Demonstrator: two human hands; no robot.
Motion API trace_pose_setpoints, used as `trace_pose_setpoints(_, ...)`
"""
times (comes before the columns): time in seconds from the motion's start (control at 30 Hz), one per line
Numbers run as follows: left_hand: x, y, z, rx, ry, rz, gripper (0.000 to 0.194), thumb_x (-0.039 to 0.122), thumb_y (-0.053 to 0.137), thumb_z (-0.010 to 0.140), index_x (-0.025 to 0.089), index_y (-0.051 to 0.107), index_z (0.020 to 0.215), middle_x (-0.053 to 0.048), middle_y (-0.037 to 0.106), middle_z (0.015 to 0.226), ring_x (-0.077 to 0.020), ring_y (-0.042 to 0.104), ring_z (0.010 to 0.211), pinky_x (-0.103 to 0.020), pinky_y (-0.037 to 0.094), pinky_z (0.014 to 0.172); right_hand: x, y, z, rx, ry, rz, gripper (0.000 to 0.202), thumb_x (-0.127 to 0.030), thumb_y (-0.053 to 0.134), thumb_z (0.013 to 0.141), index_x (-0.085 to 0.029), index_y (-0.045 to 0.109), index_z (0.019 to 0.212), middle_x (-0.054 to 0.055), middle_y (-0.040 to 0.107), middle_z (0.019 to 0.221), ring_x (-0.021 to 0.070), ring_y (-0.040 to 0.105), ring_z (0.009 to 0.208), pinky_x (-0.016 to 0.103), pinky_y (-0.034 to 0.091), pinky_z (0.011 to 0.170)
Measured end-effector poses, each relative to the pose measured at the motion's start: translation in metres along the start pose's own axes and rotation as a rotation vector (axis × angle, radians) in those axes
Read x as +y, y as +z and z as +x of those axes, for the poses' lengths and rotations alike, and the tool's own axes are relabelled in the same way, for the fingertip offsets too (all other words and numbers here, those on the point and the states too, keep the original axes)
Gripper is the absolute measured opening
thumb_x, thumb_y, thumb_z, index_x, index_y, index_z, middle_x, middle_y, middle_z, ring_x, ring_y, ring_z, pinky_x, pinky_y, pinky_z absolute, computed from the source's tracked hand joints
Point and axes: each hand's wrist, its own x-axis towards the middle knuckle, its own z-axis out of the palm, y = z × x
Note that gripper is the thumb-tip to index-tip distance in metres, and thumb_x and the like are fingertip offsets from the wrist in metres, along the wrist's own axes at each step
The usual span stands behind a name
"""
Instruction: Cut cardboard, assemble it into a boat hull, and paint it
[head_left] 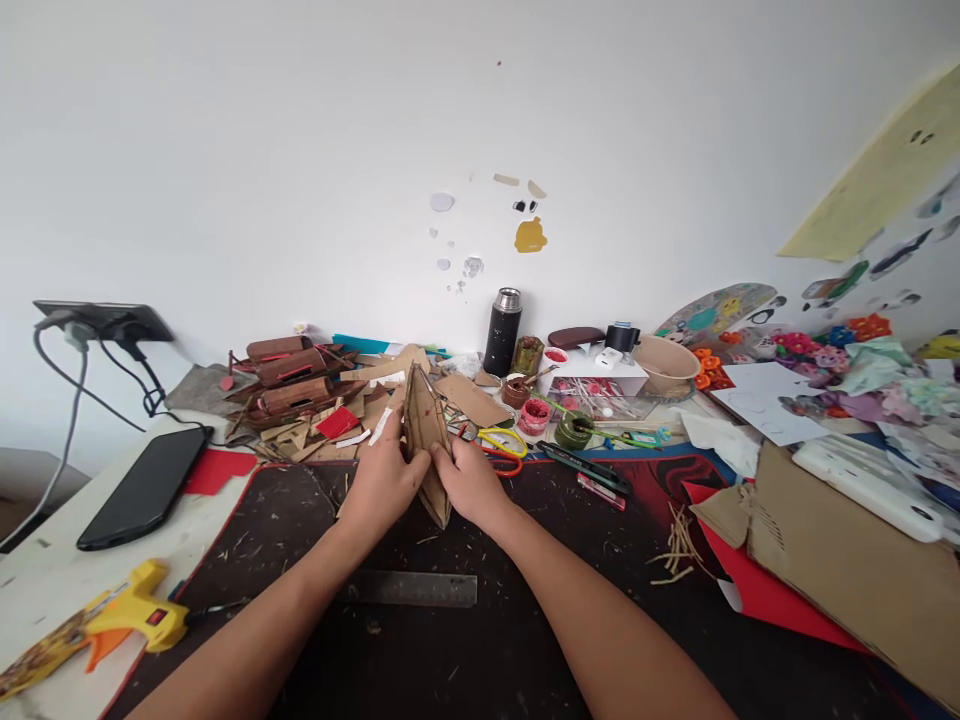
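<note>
Left hand point(386, 478) and right hand point(474, 482) found clamped on opposite sides of the narrow, boat-shaped cardboard piece point(425, 420), held above the dark mat point(420, 660). Contact on its underside cannot be confirmed. Recommended: light, even pressure on both walls, lest the card crease.

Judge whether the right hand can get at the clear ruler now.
Probably yes: the clear ruler lies nearby on the dark mat, its right end uncovered, though the right hand holds the cardboard piece.

Head view, facing forward-down, near hands point(386, 480) point(474, 482), edges perhaps stretched
</note>
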Motion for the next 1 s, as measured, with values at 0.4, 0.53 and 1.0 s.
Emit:
trace_pose_setpoints(0.4,0.002,-0.012,0.005,-0.038,-0.029,0.243,0.045,0.028,0.04,0.097,0.012,0.06,0.134,-0.013,0.075,0.083,-0.033,0.073,0.076,-0.037,0.048,0.07,-0.008,0.001,-0.003,-0.017,-0.007,-0.125,0.025,-0.031,0.053,0.112,-0.018,0.074,0.11,0.012,0.08,0.105,0.0263,0.073,0.105,0.031,0.048,0.087)
trace_pose_setpoints(0.53,0.003,-0.013,0.007,-0.06,-0.093,0.226,0.042,0.028,0.046,0.092,0.012,0.058,0.13,-0.01,0.072,0.079,-0.0334,0.073,0.075,-0.036,0.047,0.066,-0.009,0.001,-0.004,-0.03,0.003,-0.224,0.025,-0.031,0.052,0.112,-0.016,0.072,0.108,0.015,0.08,0.105,0.0274,0.074,0.101,0.032,0.045,0.083)
trace_pose_setpoints(1.0,0.001,-0.01,0.006,-0.015,-0.094,0.04,0.052,0.03,0.048,0.09,0.015,0.052,0.139,-0.006,0.069,0.083,-0.0268,0.066,0.068,-0.035,0.048,0.068,-0.015,-0.001,-0.007,-0.028,0.003,-0.251,0.025,-0.03,0.051,0.112,-0.015,0.071,0.113,0.016,0.08,0.109,0.0287,0.075,0.103,0.033,0.046,0.084)
